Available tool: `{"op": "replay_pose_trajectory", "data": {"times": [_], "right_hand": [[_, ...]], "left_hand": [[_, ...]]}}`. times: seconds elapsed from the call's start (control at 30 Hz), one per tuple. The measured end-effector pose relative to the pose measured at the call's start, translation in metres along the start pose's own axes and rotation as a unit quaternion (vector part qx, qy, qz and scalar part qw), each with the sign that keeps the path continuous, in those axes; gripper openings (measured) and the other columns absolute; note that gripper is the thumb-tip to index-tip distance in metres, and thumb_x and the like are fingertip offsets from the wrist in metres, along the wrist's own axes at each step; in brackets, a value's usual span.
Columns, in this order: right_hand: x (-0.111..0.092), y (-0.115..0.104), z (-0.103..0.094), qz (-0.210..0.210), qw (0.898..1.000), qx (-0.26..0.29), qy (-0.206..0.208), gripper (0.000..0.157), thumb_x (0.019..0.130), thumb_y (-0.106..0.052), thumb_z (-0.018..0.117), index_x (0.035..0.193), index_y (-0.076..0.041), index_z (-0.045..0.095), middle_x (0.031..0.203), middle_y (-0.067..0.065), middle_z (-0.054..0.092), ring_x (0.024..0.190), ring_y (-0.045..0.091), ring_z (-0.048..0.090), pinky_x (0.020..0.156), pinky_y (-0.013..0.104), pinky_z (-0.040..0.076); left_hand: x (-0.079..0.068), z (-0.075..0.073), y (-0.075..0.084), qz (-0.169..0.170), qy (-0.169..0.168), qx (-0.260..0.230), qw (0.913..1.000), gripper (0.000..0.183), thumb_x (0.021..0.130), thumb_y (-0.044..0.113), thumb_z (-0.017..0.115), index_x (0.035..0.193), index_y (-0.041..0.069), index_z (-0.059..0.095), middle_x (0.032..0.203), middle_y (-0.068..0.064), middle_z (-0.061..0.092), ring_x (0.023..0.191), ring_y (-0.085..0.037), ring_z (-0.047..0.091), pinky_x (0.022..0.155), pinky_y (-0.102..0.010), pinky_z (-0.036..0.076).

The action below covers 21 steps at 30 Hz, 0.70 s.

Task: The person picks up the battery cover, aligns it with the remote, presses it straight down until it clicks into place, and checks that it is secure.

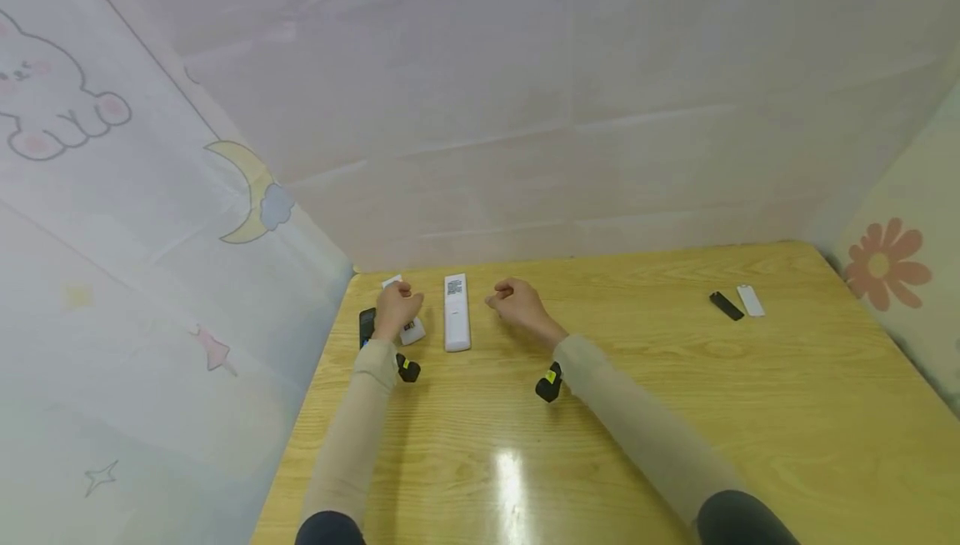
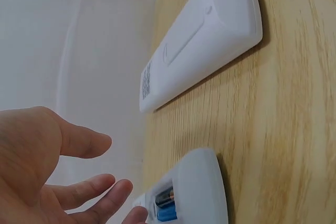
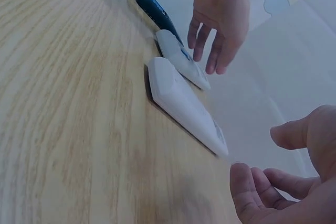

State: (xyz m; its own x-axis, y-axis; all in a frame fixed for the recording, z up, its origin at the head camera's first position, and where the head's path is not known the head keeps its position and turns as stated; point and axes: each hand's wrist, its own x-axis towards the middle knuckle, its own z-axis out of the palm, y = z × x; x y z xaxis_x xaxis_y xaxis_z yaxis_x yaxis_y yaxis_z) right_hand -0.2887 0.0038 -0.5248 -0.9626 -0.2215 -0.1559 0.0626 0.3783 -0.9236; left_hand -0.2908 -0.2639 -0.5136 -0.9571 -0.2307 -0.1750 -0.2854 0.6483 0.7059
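Observation:
My left hand [image 1: 397, 309], fingers relaxed and apart, is over a white remote control [image 1: 414, 335] and holds nothing. That remote's battery compartment is uncovered; the left wrist view shows batteries [image 2: 167, 211], one with a blue wrapper, inside it. To its left lies a black remote control [image 1: 367, 324], partly hidden by the hand. A longer white remote control [image 1: 457, 328] lies back side up between my hands, its battery cover on and a printed code near its far end. Right of it hovers my right hand [image 1: 520, 305], thumb and loosely curled fingers apart with nothing between them.
Toward the right of the wooden table [image 1: 637, 345] lie a small black cover [image 1: 726, 306] and a small white cover [image 1: 751, 301], side by side. Printed cloth walls [image 1: 465, 153] stand along the table's back and sides.

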Motion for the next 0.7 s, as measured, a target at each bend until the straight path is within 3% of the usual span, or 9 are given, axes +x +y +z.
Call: {"op": "replay_pose_trajectory", "data": {"times": [0.4, 0.53, 0.7], "right_hand": [[0.0, 0.0, -0.021, -0.017, 1.0, 0.016, 0.001, 0.049, 0.106, -0.028, 0.068, 0.143, 0.002, 0.057, 0.128, 0.018, 0.064, 0.11, 0.044, 0.07, 0.09, 0.048, 0.062], [-0.003, -0.001, -0.029, -0.026, 1.0, 0.015, -0.001, 0.049, 0.106, -0.029, 0.067, 0.143, 0.001, 0.057, 0.129, 0.019, 0.065, 0.111, 0.044, 0.07, 0.095, 0.056, 0.061], [-0.005, 0.002, -0.04, -0.035, 0.999, 0.001, 0.001, 0.05, 0.106, -0.031, 0.067, 0.145, -0.001, 0.058, 0.13, 0.017, 0.065, 0.107, 0.039, 0.072, 0.093, 0.054, 0.062]], "left_hand": [[0.006, -0.006, -0.016, -0.014, 0.017, 0.009, 0.9997, 0.053, 0.106, 0.024, 0.06, 0.15, -0.004, 0.054, 0.148, -0.026, 0.056, 0.135, -0.044, 0.056, 0.11, -0.057, 0.052], [0.006, -0.007, -0.018, -0.018, 0.018, 0.006, 0.9997, 0.051, 0.104, 0.019, 0.059, 0.149, -0.005, 0.055, 0.149, -0.028, 0.055, 0.133, -0.044, 0.057, 0.11, -0.057, 0.052], [0.006, -0.006, -0.02, -0.031, 0.03, 0.006, 0.9991, 0.053, 0.102, 0.014, 0.058, 0.152, -0.004, 0.052, 0.151, -0.029, 0.054, 0.13, -0.045, 0.059, 0.106, -0.057, 0.054]]}}
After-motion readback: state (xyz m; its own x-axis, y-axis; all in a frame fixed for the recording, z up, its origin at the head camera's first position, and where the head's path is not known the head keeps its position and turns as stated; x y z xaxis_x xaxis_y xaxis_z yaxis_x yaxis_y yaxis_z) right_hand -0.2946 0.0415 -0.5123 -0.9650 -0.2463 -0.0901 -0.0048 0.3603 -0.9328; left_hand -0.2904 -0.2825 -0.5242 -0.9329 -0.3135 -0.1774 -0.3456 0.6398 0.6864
